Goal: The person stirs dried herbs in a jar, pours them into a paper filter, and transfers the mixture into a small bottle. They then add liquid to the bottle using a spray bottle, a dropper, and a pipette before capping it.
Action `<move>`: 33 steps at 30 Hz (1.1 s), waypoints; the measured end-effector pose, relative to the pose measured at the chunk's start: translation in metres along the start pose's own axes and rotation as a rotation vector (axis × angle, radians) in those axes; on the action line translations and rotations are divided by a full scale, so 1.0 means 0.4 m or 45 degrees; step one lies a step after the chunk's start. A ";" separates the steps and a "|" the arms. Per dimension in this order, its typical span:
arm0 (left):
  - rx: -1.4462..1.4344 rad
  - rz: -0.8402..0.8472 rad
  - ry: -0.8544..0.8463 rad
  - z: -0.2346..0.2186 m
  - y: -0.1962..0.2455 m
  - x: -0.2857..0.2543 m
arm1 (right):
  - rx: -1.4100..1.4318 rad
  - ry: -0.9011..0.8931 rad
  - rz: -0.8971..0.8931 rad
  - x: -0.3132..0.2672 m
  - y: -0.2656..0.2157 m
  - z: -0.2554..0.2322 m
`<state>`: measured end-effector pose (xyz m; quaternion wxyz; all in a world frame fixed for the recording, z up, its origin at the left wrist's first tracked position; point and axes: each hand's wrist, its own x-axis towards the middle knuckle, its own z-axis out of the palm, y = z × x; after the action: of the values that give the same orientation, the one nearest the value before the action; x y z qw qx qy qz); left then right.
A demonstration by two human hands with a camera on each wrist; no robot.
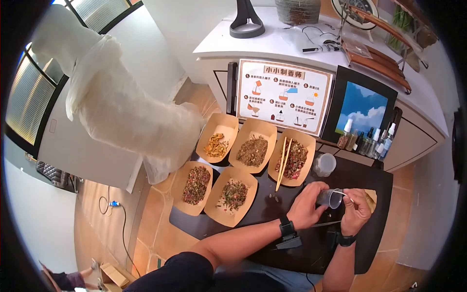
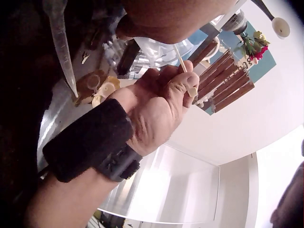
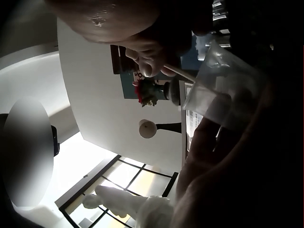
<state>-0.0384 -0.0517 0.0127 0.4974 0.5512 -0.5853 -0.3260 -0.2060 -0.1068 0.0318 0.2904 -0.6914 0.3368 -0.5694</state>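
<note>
My left hand [image 1: 306, 208] grips a small clear plastic cup [image 1: 323, 197], tilted with its mouth toward the right hand. Between thumb and fingers, my right hand [image 1: 357, 214] pinches a thin pale stick [image 1: 344, 193], which reaches to the cup's mouth. In the left wrist view the stick's flat, squarish end [image 2: 192, 91] pokes out beside the right thumb. The right wrist view shows the see-through cup [image 3: 213, 78] in the left fingers, with the stick [image 3: 178, 72] crossing toward it. What lies inside the cup is too dim to make out.
Several paper trays [image 1: 236, 197] of dried petals and herbs stand left of the hands, with chopsticks [image 1: 281, 165] across one. A lidded clear jar [image 1: 324, 164] sits beyond the cup. Small bottles [image 1: 367, 142] line the back. A brown packet [image 1: 371, 199] lies by the right hand.
</note>
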 end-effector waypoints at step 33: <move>-0.058 0.046 0.069 0.003 -0.009 0.000 | -0.102 0.101 0.251 -0.031 0.033 -0.031</move>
<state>-0.0383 -0.0526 0.0090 0.5312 0.5377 -0.5738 -0.3154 -0.2214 -0.1050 0.0165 0.3035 -0.6430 0.4369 -0.5509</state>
